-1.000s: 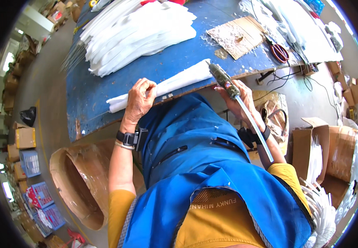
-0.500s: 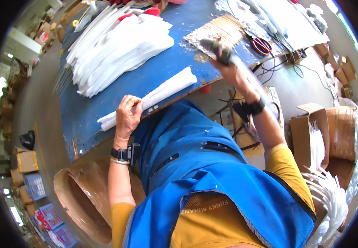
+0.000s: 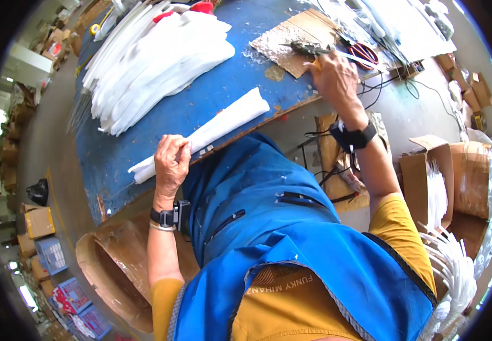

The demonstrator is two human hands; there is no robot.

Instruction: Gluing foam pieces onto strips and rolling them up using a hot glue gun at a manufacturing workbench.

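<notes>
Blue worn worktable (image 3: pixel 161 122) filled the upper middle of the view, grey floor around it, cardboard clutter at the edges. Left hand (image 3: pixel 171 162) lay at the table's near edge, fingers curled down onto the near end of a rolled white sheet bundle (image 3: pixel 212 129); the bundle ran diagonally up and to the right across the blue top, pinned under the fingers, not lifted. Right hand (image 3: pixel 334 77) was stretched out to the far right part of the table, closed around the handle of a dark glue gun (image 3: pixel 307 48), whose nozzle end rested over a glue-spattered cardboard scrap (image 3: pixel 291 40). Black wristbands on both wrists. Big stack of white folded pieces (image 3: pixel 155 62) sat on the far left of the table, well apart from the bundle. Red-handled scissors (image 3: pixel 365 55) lay just beside the right hand, near more white strips along the far right edge. Cables hung off the table edge below the right wrist. Person wore a blue apron over a yellow shirt. Open brown cardboard drum (image 3: pixel 112 273) stood on the floor below the left forearm. Open cardboard boxes (image 3: pixel 433 170) with white pieces sat to the right on the floor, white feather-like pieces (image 3: pixel 456 273) fanned out near the lower right.
</notes>
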